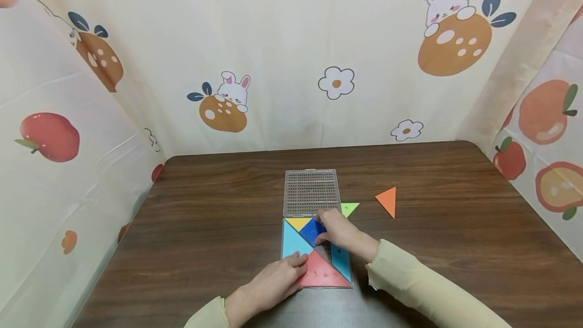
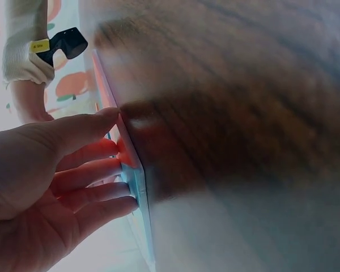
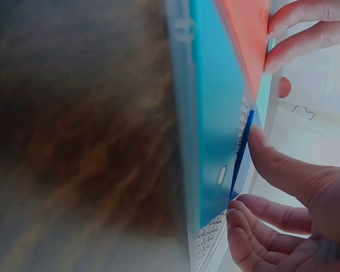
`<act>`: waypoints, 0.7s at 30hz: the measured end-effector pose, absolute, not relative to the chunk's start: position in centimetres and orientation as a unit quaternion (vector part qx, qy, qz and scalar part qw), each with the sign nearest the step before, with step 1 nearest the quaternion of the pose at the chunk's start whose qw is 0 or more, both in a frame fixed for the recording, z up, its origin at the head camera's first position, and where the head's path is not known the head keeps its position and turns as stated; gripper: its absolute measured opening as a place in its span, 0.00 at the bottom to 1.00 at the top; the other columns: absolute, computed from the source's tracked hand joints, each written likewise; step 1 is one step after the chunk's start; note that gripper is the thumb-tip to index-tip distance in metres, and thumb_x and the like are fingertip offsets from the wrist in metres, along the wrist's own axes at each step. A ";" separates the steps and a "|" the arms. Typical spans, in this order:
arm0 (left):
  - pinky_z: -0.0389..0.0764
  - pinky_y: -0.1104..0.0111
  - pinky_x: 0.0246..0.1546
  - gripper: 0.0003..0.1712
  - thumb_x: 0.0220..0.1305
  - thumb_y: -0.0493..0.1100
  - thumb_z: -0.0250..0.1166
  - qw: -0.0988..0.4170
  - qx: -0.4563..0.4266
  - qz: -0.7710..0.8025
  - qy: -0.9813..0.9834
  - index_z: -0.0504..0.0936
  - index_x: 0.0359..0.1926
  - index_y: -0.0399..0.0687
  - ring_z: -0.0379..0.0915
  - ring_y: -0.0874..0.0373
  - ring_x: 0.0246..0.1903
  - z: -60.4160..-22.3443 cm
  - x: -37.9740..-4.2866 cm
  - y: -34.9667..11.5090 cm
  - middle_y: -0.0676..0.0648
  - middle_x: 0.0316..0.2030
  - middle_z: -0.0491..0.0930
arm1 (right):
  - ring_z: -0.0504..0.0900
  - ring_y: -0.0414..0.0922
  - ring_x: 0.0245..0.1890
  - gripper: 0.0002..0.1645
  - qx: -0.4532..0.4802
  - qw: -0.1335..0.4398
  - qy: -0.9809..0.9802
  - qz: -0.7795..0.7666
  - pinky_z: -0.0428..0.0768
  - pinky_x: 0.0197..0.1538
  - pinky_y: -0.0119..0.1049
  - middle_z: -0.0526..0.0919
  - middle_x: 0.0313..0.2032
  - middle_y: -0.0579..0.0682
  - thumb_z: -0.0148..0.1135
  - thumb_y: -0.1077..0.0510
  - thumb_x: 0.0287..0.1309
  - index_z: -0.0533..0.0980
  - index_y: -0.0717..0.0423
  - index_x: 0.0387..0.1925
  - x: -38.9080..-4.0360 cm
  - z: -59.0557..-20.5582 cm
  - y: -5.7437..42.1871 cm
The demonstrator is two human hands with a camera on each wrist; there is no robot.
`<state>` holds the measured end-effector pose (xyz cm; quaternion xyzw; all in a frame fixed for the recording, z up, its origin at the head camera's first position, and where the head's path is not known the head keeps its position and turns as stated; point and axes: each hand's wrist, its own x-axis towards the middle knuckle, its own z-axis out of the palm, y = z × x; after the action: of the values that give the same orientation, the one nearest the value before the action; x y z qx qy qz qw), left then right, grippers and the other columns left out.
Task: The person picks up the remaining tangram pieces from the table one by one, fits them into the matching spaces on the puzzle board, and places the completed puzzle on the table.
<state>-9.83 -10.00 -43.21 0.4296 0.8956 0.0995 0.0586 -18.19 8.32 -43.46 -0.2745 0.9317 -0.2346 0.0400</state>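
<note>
A tangram case point(image 1: 325, 287) lies opened on the table, its tray filled with coloured pieces. My right hand point(image 1: 339, 229) pinches the dark blue square piece point(image 1: 310, 230) between thumb and fingertips; in the right wrist view the blue piece point(image 3: 241, 156) stands slightly tilted. Fingers of my left hand point(image 1: 278, 280) rest on the tray's front left corner, over the red triangle point(image 1: 321, 272) and near the light blue triangle point(image 1: 293, 242). The left thumb touches the tray's edge in the left wrist view. A yellow triangle point(image 1: 299, 223) and a blue parallelogram point(image 1: 340, 262) also lie in the tray.
The case's gridded lid point(image 1: 311, 192) lies flat behind the tray. A green triangle point(image 1: 349, 208) sits just right of the lid, and an orange triangle point(image 1: 388, 201) lies farther right on the wooden table point(image 1: 218, 206). Printed curtains point(image 1: 291, 115) enclose the back and sides.
</note>
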 end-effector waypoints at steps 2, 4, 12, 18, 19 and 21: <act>0.75 0.68 0.43 0.17 0.58 0.44 0.61 0.051 0.433 0.104 0.894 0.79 0.46 0.40 0.70 0.54 0.50 -43.2 -9.9 -10.0 0.44 0.51 0.73 | 0.75 0.44 0.27 0.24 -0.277 0.039 0.931 -0.234 0.77 0.30 0.37 0.78 0.28 0.55 0.75 0.57 0.31 0.75 0.67 0.31 -18.2 -43.4 8.4; 0.75 0.69 0.43 0.16 0.57 0.44 0.61 0.046 0.437 0.107 0.892 0.80 0.45 0.40 0.71 0.55 0.49 -43.1 -10.1 -10.0 0.44 0.50 0.74 | 0.75 0.44 0.27 0.24 -0.279 0.041 0.931 -0.234 0.77 0.30 0.37 0.78 0.28 0.55 0.75 0.57 0.32 0.75 0.67 0.32 -18.2 -43.3 8.4; 0.76 0.72 0.38 0.17 0.55 0.48 0.63 0.078 0.417 0.097 0.901 0.81 0.44 0.44 0.73 0.59 0.44 -42.6 -11.1 -9.8 0.45 0.47 0.74 | 0.74 0.42 0.26 0.21 -0.264 0.074 0.925 -0.262 0.77 0.30 0.35 0.78 0.28 0.52 0.71 0.55 0.39 0.76 0.64 0.34 -18.3 -43.0 9.2; 0.75 0.70 0.41 0.19 0.55 0.48 0.63 0.065 0.408 0.089 0.906 0.80 0.46 0.42 0.71 0.56 0.48 -42.6 -11.9 -9.8 0.43 0.51 0.71 | 0.75 0.41 0.26 0.16 -0.263 0.045 0.929 -0.257 0.76 0.30 0.35 0.78 0.26 0.51 0.69 0.57 0.42 0.77 0.63 0.31 -18.7 -42.6 10.3; 0.75 0.70 0.42 0.20 0.55 0.48 0.64 0.059 0.410 0.087 0.906 0.79 0.46 0.41 0.70 0.55 0.49 -42.7 -12.0 -9.8 0.43 0.52 0.71 | 0.75 0.42 0.26 0.15 -0.261 0.041 0.931 -0.253 0.77 0.30 0.35 0.79 0.26 0.51 0.69 0.57 0.42 0.77 0.63 0.30 -18.8 -42.5 10.5; 0.74 0.69 0.44 0.22 0.55 0.48 0.63 0.055 0.407 0.083 0.908 0.78 0.48 0.40 0.68 0.54 0.52 -42.6 -12.3 -9.8 0.42 0.55 0.68 | 0.76 0.43 0.27 0.13 -0.258 0.033 0.934 -0.247 0.77 0.31 0.37 0.79 0.26 0.52 0.69 0.59 0.43 0.78 0.64 0.30 -19.0 -42.5 11.0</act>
<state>-12.35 -9.79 -42.64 0.4068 0.9080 0.0834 0.0553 -19.02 10.97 -42.45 -0.2577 0.9335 -0.2471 0.0330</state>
